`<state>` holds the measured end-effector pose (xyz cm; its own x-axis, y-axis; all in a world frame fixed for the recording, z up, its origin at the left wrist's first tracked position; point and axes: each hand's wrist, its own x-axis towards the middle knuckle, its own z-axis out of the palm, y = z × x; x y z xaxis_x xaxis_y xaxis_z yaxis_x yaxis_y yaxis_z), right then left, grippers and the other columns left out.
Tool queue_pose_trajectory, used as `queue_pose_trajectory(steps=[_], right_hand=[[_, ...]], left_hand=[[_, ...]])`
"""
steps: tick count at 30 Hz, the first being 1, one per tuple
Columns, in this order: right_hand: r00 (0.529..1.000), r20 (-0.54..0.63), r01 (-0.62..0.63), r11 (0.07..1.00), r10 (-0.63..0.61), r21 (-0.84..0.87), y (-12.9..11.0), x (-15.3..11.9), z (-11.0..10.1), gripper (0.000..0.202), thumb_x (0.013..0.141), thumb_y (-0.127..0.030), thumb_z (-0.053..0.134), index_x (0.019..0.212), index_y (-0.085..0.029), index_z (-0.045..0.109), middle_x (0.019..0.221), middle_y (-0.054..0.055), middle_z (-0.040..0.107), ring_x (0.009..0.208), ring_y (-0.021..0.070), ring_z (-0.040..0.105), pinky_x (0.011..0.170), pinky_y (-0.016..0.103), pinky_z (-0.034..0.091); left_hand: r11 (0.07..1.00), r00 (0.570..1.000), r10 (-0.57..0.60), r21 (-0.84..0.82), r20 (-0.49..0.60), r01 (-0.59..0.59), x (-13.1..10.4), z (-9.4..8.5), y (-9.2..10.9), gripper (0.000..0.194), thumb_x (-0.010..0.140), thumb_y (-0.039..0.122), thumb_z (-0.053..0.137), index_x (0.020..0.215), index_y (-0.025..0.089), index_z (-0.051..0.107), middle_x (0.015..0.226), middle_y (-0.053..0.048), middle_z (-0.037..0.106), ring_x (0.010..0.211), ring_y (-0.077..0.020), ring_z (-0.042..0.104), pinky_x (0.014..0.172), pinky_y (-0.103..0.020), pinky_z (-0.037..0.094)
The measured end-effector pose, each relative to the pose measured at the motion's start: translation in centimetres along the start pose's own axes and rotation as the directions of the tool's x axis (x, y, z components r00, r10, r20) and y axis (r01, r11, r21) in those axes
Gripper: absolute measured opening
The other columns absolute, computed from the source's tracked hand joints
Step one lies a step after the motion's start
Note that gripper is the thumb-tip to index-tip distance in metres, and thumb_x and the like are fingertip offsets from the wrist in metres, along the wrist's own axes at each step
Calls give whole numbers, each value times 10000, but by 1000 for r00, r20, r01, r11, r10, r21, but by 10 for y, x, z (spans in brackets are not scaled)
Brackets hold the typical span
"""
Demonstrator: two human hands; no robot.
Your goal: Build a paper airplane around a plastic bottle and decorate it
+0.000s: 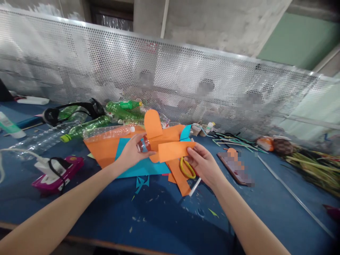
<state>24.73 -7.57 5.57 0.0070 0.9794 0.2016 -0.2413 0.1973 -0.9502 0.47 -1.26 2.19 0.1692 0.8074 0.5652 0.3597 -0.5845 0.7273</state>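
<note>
My left hand (pixel 134 148) is closed round the end of a clear plastic bottle (pixel 145 144) wrapped in orange paper. A round-ended orange paper flap (pixel 153 124) stands up from it, and a blue paper piece (pixel 185 132) shows at its far end. Between thumb and fingers, my right hand (pixel 203 161) pinches an orange paper strip (pixel 174 151), held in front of the bottle. Below lie a blue paper sheet (pixel 143 169), orange paper scraps (pixel 179 179) and the yellow handle of what looks like scissors (pixel 188 168), partly hidden.
Several green and clear bottles (pixel 87 127) lie at the back left, near a purple power strip (pixel 57 175) with a white plug. A phone (pixel 235 168) lies right of my right hand. Thin straws (pixel 239 141) and dry leaves (pixel 316 163) are further right. A perforated metal screen (pixel 111 63) borders the blue table (pixel 164 219).
</note>
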Motion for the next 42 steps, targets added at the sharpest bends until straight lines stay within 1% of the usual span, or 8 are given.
queue_pose_trajectory(steps=[6,11,13,18,24,34,38,42], right_hand=[[970,-115,178,949,-213,-259,-3,-6,6,228,698,-340,751,844,-199,647,774,-4,668,687,124,621,635,235,554],[936,-158,217,870,-314,-442,-5,-9,9,242,713,-360,729,849,-188,628,758,15,665,644,150,637,627,284,544],[923,-166,228,841,-347,-491,-5,-9,8,230,725,-354,719,847,-185,622,757,23,665,633,155,646,617,285,534],[917,-180,226,836,-356,-499,-4,-7,4,226,727,-355,712,834,-187,605,752,24,655,615,165,655,594,287,529],[918,-175,215,818,-355,-533,1,-4,2,237,738,-379,697,840,-186,603,745,30,655,630,173,650,612,299,525],[910,-147,237,777,-388,-583,9,-1,-2,239,765,-402,668,866,-201,589,800,47,645,711,201,636,669,353,531],[875,-142,277,719,-463,-637,11,-1,1,228,754,-361,683,833,-217,525,734,5,588,671,171,594,591,288,497],[855,-156,293,709,-494,-642,13,-1,2,301,750,-325,692,830,-244,413,706,-49,497,617,135,555,548,242,467]], left_hand=[[993,993,107,45,45,-109,-10,9,7,599,674,338,741,1215,229,508,1113,-72,552,831,-197,574,673,-324,504],[997,994,72,-6,87,-72,-14,11,14,599,680,281,734,1229,238,499,1059,-51,535,665,-134,515,578,-281,484],[997,993,68,-29,99,-66,-14,10,18,611,672,287,749,1230,248,503,1057,-49,534,677,-139,522,576,-280,484],[996,993,84,4,83,-85,-13,9,23,653,637,372,799,1218,262,521,1098,-65,558,810,-201,577,660,-333,513],[985,984,169,15,53,-170,-13,12,18,660,638,395,800,1215,251,515,1149,-74,568,1049,-259,541,882,-424,471],[987,985,158,13,66,-160,-14,12,20,640,642,392,797,1196,246,511,1152,-74,563,1071,-257,534,913,-439,450],[989,986,146,18,79,-148,-14,12,21,658,639,408,798,1209,251,507,1146,-65,564,1046,-261,548,890,-437,471],[991,987,127,16,96,-129,-16,11,22,671,648,434,786,1229,260,501,1155,-61,557,1039,-266,552,870,-431,485]])
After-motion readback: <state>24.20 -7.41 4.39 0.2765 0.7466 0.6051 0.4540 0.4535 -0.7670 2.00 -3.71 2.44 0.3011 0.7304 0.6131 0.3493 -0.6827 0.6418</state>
